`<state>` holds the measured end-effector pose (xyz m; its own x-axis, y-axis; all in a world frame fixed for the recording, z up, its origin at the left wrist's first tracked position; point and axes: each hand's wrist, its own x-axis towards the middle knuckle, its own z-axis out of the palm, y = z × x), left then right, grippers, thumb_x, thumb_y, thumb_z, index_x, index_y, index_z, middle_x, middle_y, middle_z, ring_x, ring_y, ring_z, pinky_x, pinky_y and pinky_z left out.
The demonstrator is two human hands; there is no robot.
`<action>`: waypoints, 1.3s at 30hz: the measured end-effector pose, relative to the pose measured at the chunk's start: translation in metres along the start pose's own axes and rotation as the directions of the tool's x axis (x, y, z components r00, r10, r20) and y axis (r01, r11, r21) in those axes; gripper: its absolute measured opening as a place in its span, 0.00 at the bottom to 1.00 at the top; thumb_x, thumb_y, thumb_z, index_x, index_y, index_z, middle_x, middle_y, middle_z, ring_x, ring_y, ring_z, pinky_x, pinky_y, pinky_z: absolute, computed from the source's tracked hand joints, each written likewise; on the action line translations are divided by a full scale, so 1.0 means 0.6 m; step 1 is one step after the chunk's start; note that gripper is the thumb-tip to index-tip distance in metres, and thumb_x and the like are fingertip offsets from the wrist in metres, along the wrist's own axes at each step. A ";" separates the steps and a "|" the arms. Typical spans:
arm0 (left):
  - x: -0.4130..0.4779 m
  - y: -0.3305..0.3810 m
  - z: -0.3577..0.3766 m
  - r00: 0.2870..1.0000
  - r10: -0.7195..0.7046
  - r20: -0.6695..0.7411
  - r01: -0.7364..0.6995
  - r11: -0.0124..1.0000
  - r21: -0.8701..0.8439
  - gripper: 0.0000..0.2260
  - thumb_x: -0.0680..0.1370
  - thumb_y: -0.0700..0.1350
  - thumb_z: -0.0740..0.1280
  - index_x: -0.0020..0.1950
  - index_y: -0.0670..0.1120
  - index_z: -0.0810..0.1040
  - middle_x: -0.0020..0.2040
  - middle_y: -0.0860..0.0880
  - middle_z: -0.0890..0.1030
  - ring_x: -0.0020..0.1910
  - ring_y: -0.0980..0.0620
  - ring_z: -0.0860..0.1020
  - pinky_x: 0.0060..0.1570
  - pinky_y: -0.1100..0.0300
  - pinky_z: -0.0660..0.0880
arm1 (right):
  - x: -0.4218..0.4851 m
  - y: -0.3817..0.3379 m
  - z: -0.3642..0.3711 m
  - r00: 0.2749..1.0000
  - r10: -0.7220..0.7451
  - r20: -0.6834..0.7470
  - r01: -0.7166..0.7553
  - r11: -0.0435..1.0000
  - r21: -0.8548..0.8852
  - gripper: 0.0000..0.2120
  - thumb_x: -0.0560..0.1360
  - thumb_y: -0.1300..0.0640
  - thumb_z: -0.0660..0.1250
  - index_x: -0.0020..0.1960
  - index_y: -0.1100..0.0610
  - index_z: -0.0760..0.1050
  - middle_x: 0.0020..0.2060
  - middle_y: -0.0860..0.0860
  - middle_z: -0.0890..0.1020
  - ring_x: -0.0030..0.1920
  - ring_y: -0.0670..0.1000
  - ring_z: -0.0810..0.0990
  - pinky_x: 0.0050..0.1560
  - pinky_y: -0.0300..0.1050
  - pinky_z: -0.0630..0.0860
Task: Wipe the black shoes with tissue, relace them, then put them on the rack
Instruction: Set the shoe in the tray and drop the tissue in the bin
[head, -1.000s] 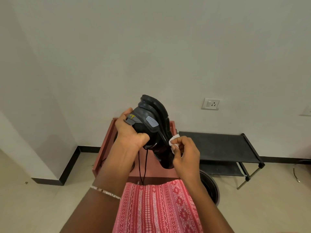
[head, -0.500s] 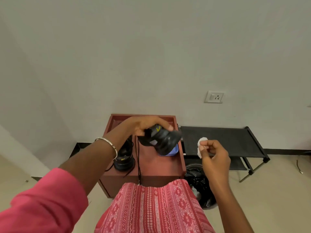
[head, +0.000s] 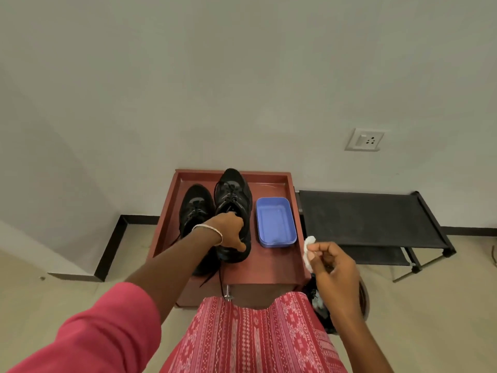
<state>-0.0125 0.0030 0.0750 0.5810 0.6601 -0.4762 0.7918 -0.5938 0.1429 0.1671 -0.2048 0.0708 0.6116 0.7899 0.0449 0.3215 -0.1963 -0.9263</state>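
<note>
Two black shoes stand side by side on the red-brown cabinet top (head: 271, 262), toes toward the wall. My left hand (head: 231, 232) grips the heel collar of the right-hand shoe (head: 233, 195), fingers inside the opening and thumb on the outside. The other black shoe (head: 195, 205) sits just left of it, its heel hidden by my forearm. Loose black laces (head: 220, 278) hang over the cabinet's front edge. My right hand (head: 332, 261) hovers off the cabinet's right front corner and pinches a crumpled white tissue (head: 308, 247).
A blue plastic tub (head: 275, 222) lies right of the shoes on the cabinet. A black two-tier shoe rack (head: 368, 219) stands against the wall to the right. A dark bin (head: 318, 300) sits on the floor below my right hand. A socket (head: 364, 139) is on the wall.
My left hand has brought the shoe down from in front of me and set it on the cabinet beside the other shoe. My right hand with the tissue has moved away to the right.
</note>
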 end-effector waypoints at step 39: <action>0.135 0.367 0.209 0.993 -0.098 0.064 0.087 0.248 -0.965 0.08 0.82 0.35 0.60 0.49 0.39 0.80 0.38 0.45 0.80 0.34 0.52 0.77 0.37 0.62 0.77 | 0.089 0.319 -0.075 0.765 0.621 -0.173 -0.627 0.778 0.021 0.15 0.74 0.66 0.72 0.60 0.60 0.82 0.55 0.55 0.84 0.55 0.54 0.83 0.62 0.50 0.78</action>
<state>0.1852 -0.1321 -0.0411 0.4875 0.6842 -0.5424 0.4285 0.3538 0.8314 0.2939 -0.2263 -0.0870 0.7925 0.3814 -0.4759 -0.1485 -0.6362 -0.7571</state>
